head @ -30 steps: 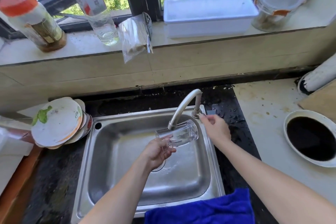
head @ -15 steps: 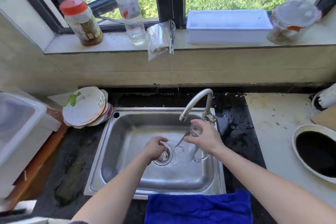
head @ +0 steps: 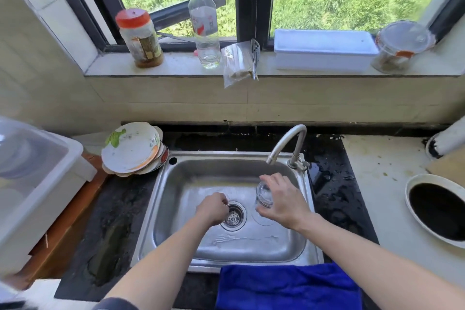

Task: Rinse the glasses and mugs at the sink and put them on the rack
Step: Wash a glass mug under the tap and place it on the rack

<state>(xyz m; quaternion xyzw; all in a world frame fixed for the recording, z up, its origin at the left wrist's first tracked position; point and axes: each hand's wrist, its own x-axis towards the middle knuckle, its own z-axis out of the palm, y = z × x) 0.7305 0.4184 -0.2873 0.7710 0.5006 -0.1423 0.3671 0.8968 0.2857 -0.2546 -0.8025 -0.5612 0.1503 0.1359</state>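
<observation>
1. Two bare hands are reaching into the steel sink (head: 173,184), with the forearms coming in from the bottom edge.
2. The right hand (head: 285,200) is gripping a clear glass (head: 263,194), its fingers curling over the top and side and clamping it firmly. The glass is sitting tilted over the right part of the basin, below and in front of the faucet (head: 286,142). Whether it is touching the sink floor is unclear.
3. The left hand (head: 213,209) is hovering just left of the drain (head: 234,216), its fingers curling together into a fist with nothing visible inside.
4. A blue cloth (head: 286,287) is draping over the sink's front rim.
5. A stack of plates (head: 133,148) is leaning at the sink's back left corner, and a white bin (head: 50,191) with a clear lid is standing further left.
6. On the windowsill, from left to right, a red-lidded jar (head: 139,38), a clear bottle (head: 203,25), a plastic bag (head: 237,63), a white tray (head: 324,50) and a lidded container (head: 400,48) are standing.
7. A white dish (head: 415,184) holding dark liquid is sitting on the pale counter at the right.
</observation>
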